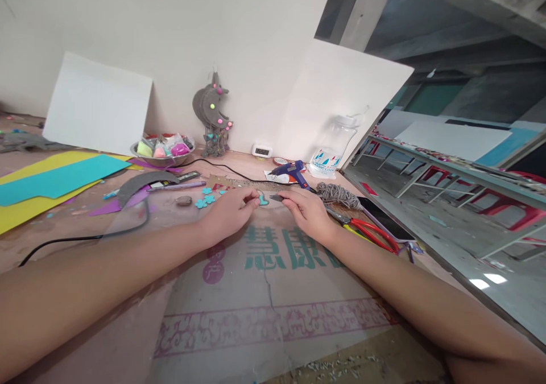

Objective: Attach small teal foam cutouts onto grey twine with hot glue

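My left hand (230,210) rests on a printed cardboard sheet (264,293) with its fingers pinched round a small teal heart-shaped cutout (263,200). My right hand (307,210) lies just to the right of it, fingers closed on a small dark object (276,198) that touches the teal piece; I cannot make out what it is. Several more teal flower cutouts (205,199) lie to the left of my left hand.
A blue glue gun (292,172), a ball of grey yarn (339,193) and red-handled scissors (371,231) lie to the right. A metal bowl (164,148) of coloured pieces, teal and yellow sheets (55,182), a black cable (85,237) and a grey moon decoration (213,114) stand to the left and back.
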`<state>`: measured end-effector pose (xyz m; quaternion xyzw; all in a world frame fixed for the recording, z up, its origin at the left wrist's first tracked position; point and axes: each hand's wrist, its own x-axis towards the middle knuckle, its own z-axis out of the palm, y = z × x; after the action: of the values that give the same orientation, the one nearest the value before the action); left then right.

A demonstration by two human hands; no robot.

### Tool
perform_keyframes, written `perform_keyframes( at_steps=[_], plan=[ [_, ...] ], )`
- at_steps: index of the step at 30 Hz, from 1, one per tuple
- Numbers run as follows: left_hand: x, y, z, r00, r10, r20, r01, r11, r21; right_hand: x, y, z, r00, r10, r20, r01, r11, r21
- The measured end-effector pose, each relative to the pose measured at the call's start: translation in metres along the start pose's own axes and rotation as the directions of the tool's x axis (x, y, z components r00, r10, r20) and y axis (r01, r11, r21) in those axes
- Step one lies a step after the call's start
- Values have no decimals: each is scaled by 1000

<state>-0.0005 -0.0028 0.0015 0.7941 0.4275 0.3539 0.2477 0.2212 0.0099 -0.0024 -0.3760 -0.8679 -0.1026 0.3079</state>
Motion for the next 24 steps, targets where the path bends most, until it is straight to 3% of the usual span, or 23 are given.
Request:
perform_keyframes(
  at_steps=[24],
  plan=[
    [0, -1, -1, 998, 56, -28, -54, 997, 61, 0, -1, 0, 996, -74, 42, 76, 996, -35]
  ],
)
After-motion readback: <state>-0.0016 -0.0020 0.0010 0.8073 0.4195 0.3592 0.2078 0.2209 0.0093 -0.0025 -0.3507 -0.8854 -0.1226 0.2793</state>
